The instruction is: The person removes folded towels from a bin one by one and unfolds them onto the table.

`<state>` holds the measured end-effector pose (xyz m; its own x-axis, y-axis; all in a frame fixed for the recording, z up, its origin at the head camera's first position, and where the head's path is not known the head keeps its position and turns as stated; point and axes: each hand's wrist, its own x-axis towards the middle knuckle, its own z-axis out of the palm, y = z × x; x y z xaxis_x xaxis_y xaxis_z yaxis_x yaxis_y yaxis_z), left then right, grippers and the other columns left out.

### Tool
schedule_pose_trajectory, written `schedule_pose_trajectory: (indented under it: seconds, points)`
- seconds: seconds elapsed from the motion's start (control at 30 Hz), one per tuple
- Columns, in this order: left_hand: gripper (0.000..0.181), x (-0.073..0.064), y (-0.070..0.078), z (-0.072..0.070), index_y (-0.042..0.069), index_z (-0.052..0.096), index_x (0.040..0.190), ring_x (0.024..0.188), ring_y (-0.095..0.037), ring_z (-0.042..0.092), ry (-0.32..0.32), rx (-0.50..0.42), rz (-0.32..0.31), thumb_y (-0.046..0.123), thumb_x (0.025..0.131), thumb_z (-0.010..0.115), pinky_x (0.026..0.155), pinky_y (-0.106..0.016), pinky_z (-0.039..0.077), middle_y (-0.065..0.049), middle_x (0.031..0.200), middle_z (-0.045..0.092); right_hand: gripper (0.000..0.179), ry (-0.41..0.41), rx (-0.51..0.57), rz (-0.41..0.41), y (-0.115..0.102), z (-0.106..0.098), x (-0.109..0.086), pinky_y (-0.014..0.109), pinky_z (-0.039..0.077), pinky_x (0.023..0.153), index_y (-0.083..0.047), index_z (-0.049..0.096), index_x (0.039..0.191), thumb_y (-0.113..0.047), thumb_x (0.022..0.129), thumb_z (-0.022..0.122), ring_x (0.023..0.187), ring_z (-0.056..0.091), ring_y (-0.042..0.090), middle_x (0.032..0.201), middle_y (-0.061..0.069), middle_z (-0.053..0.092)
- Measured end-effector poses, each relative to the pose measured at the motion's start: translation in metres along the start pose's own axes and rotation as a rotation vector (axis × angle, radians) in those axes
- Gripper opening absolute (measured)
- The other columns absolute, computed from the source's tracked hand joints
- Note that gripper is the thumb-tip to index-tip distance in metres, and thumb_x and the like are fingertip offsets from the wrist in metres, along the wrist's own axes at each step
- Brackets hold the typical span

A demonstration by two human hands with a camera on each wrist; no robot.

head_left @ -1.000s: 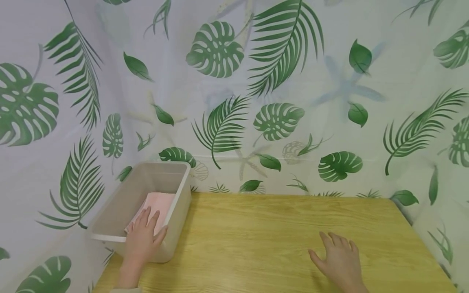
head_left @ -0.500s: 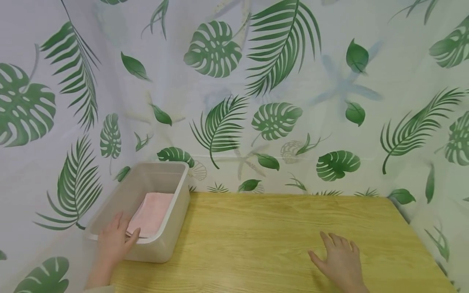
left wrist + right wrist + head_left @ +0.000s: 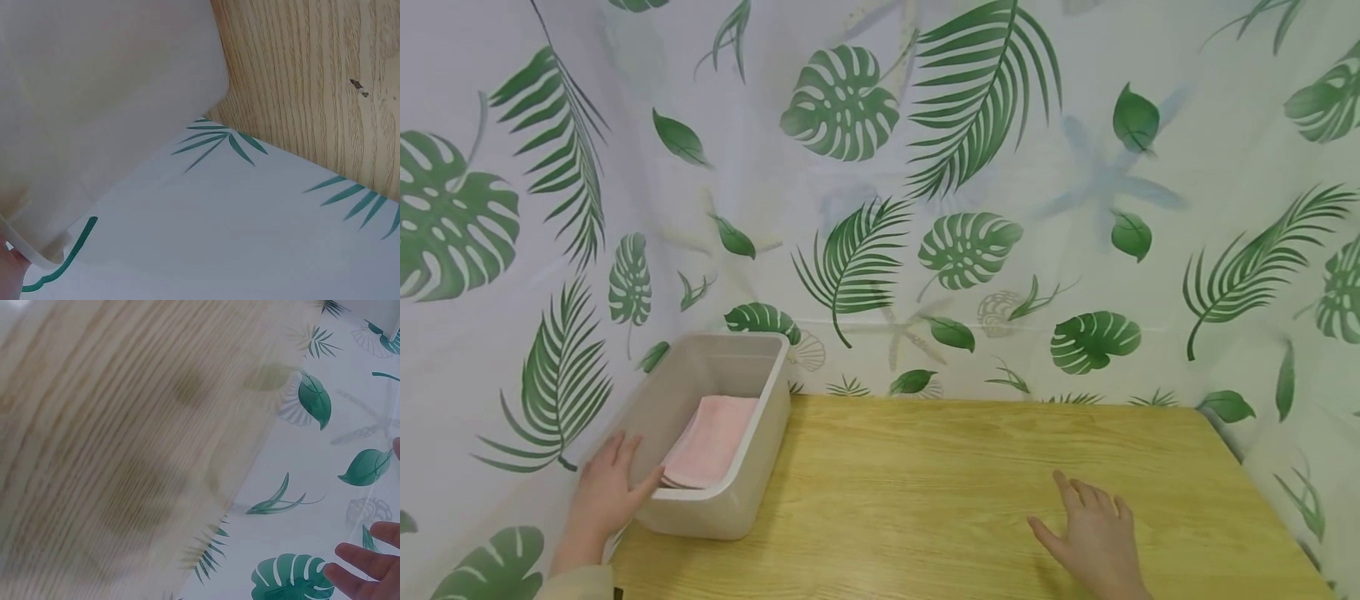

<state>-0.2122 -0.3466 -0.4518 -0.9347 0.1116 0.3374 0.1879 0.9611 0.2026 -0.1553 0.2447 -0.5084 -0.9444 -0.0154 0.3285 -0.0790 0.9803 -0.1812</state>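
Observation:
A light grey plastic bin [image 3: 758, 467] stands on the left of the table. Inside it lies a folded pink cloth [image 3: 711, 437], flat on the bottom. My left hand [image 3: 604, 492] is at the bin's near left corner, its fingers spread and overlapping the rim, thumb pointing toward the cloth. In the left wrist view, a sliver of that hand shows beside the bin's rim [image 3: 28, 247] at the lower left. My right hand [image 3: 1099, 533] is over the right side of the table, palm down, with loosely spread fingers and nothing in them.
The wood-grain table [image 3: 925, 483] reaches back to a white curtain [image 3: 865, 367] printed with green leaves. The curtain also hangs along the left and right sides. The bin's far end is close to the back curtain.
My left hand has moved left, from over the pink cloth to the bin's near left corner. The cloth and bin have stayed in place, and my right hand has barely moved.

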Motion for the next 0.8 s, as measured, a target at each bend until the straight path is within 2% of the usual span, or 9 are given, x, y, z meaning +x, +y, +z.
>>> schedule_pose_trajectory:
  seconds: [0.17,0.47,0.6,0.8]
  points:
    - [0.068,0.002,-0.007,-0.005,-0.014,0.037,0.123,0.114,-0.052,0.026,-0.067,0.05,-0.023,0.04,0.085,0.052,0.084,-0.07,0.019,-0.038,0.125,0.028,0.074,0.002,0.01,-0.001,0.0,-0.004,-0.001,0.066,0.027,0.081,-0.001,0.051,0.121,-0.054,0.071,0.063,0.095,0.049,0.042,0.105,0.023,0.056]
    - [0.08,0.005,-0.016,-0.007,-0.017,0.03,0.125,0.114,-0.056,0.019,-0.185,0.041,-0.1,0.05,0.084,0.048,0.082,-0.071,0.016,-0.044,0.126,0.021,0.077,0.002,0.012,-0.001,0.001,-0.003,-0.002,0.066,0.027,0.08,-0.001,0.05,0.121,-0.058,0.07,0.061,0.094,0.049,0.042,0.105,0.023,0.056]
    - [0.084,0.006,-0.017,-0.007,-0.018,0.03,0.124,0.113,-0.057,0.019,-0.212,0.033,-0.117,0.053,0.083,0.047,0.082,-0.071,0.018,-0.046,0.125,0.019,0.076,0.015,0.018,-0.01,0.001,-0.003,-0.001,0.066,0.027,0.08,-0.001,0.051,0.121,-0.057,0.07,0.062,0.094,0.05,0.042,0.105,0.022,0.056]
    - [0.083,0.006,-0.01,-0.007,-0.018,0.033,0.122,0.111,-0.059,0.021,-0.219,0.047,-0.095,0.052,0.082,0.049,0.08,-0.07,0.023,-0.047,0.122,0.021,0.075,0.038,0.023,-0.015,0.0,-0.003,0.001,0.066,0.027,0.081,-0.001,0.051,0.121,-0.056,0.07,0.062,0.095,0.049,0.042,0.106,0.023,0.056]
